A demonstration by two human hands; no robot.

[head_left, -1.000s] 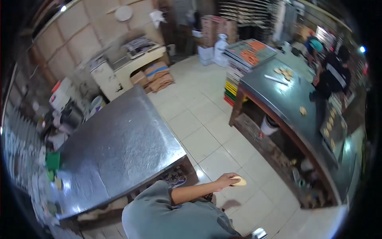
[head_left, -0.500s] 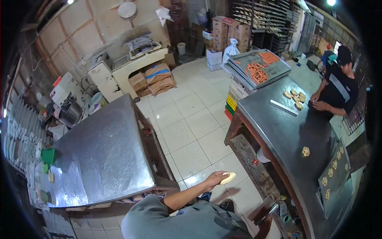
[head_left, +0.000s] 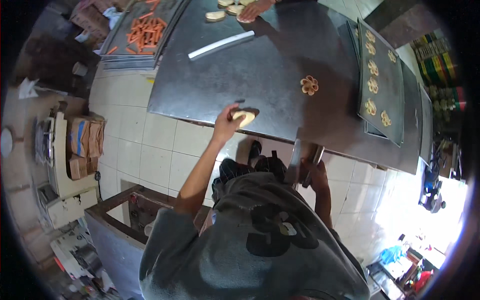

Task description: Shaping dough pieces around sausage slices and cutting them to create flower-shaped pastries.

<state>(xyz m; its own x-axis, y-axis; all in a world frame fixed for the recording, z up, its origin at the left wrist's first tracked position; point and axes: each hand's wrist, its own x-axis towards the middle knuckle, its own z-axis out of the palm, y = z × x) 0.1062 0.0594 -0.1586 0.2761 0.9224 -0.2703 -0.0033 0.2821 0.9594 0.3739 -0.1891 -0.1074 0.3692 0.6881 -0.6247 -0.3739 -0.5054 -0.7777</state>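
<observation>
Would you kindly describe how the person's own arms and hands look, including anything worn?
The bare left hand has no glove, and its wrist shows no watch. The ungloved right hand is shadowed, so finer details cannot be told. A grey, short-sleeved fabric shirt with a large dark print leaves the forearms uncovered.

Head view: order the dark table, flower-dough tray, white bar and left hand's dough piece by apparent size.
Largest first:
Dark table
Flower-dough tray
White bar
Dough piece, partly covered by the left hand

A tray (head_left: 393, 92) of dough flowers (head_left: 373, 86) indicates a bakery.
</observation>
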